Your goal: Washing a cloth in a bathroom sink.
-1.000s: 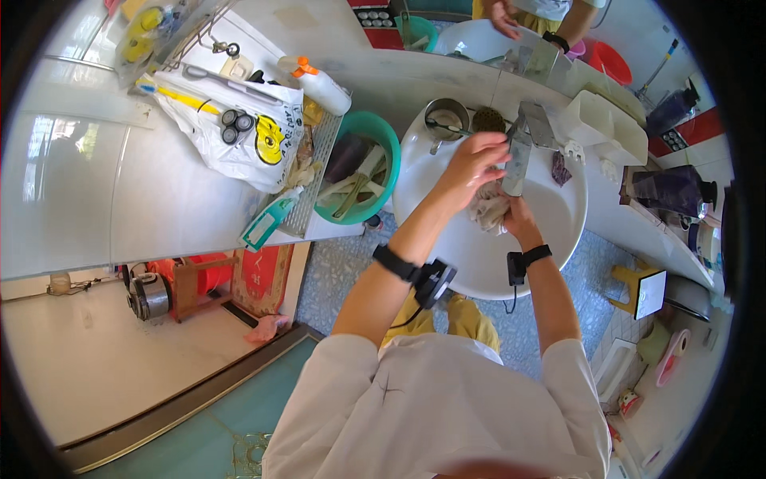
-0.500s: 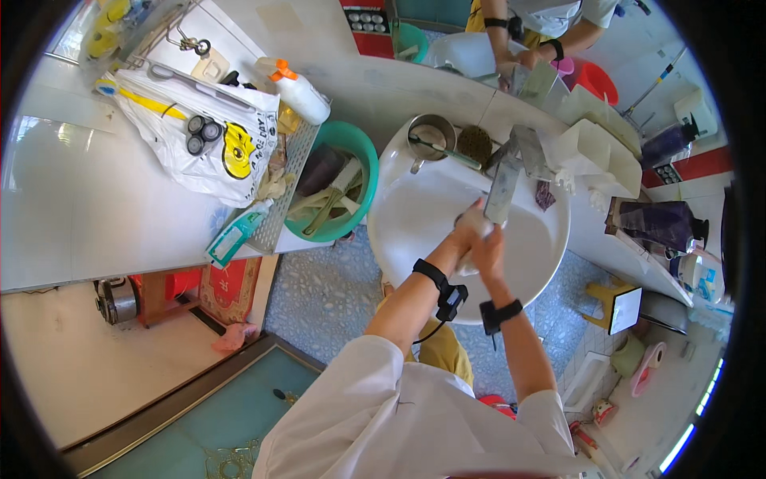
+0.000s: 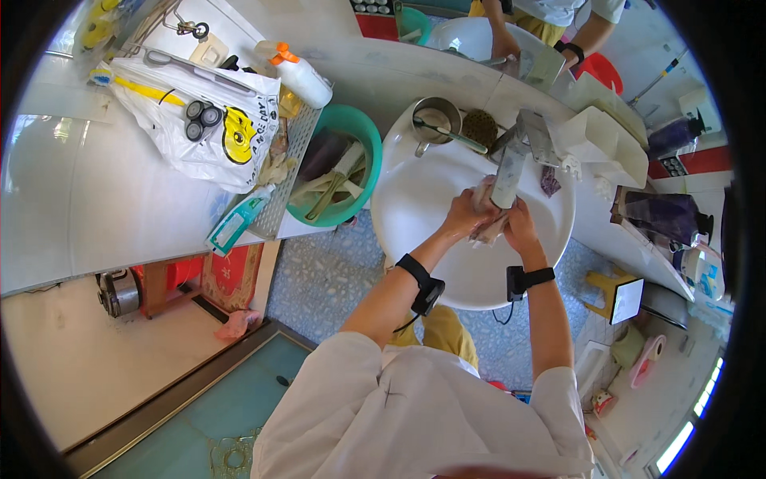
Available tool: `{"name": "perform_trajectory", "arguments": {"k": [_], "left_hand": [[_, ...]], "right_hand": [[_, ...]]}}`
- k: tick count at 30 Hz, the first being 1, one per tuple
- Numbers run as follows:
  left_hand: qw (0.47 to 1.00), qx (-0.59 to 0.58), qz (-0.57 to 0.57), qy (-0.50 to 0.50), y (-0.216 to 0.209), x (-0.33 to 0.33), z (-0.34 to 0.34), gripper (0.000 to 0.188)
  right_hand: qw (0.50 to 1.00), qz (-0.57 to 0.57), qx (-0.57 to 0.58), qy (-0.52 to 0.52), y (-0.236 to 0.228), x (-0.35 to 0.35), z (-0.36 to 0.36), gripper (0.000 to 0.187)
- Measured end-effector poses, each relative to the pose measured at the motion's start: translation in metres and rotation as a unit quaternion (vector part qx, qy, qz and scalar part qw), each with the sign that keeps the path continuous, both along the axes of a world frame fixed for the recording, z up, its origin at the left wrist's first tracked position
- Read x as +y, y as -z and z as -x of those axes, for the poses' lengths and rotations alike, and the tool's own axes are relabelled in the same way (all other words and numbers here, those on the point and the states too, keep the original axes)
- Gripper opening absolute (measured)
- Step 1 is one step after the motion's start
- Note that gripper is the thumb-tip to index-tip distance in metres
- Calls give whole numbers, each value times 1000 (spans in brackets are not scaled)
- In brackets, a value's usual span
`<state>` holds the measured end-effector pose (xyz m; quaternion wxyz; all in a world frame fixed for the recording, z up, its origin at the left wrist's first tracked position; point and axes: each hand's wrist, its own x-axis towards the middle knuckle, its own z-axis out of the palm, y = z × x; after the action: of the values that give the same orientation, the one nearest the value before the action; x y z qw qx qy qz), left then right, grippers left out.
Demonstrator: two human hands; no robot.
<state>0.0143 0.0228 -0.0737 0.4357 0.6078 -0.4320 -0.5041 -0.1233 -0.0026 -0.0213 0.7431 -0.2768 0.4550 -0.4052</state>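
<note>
Over the white washbasin, my left hand and my right hand grip a crumpled pale pinkish cloth between them. Its folds hang down from my fingers. Directly above is the wide metal faucet, whose spout end covers part of the cloth and the fingertips. Whether water is running cannot be made out. On the basin's back rim, a metal mug has a toothbrush lying across its top. Beside it sits a round brown scrubber.
Left of the basin is a green tub holding brushes. The counter bears a white plastic bag, a shaver, a spray bottle and a teal tube. White containers and a purple pump bottle line the right side.
My hands have moved apart from their clasp, and the cloth now shows spread between them under the spout. My right forearm has shifted right. The view has tilted slightly.
</note>
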Motion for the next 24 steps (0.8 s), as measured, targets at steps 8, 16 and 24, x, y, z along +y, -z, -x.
{"name": "perform_trajectory", "arguments": {"k": [8,16,24], "left_hand": [[996,-93,8,1,-30,-4,-62,18],[949,288,-127,-10,-83,-13,-55,10],[920,374,-112,44,-112,-16,-58,20]], "right_hand": [[947,92,294,-95,4,-14,4,31],[954,113,259,-102,41,-7,-10,39],[868,210,374,-249,84,-1,-28,35]]}}
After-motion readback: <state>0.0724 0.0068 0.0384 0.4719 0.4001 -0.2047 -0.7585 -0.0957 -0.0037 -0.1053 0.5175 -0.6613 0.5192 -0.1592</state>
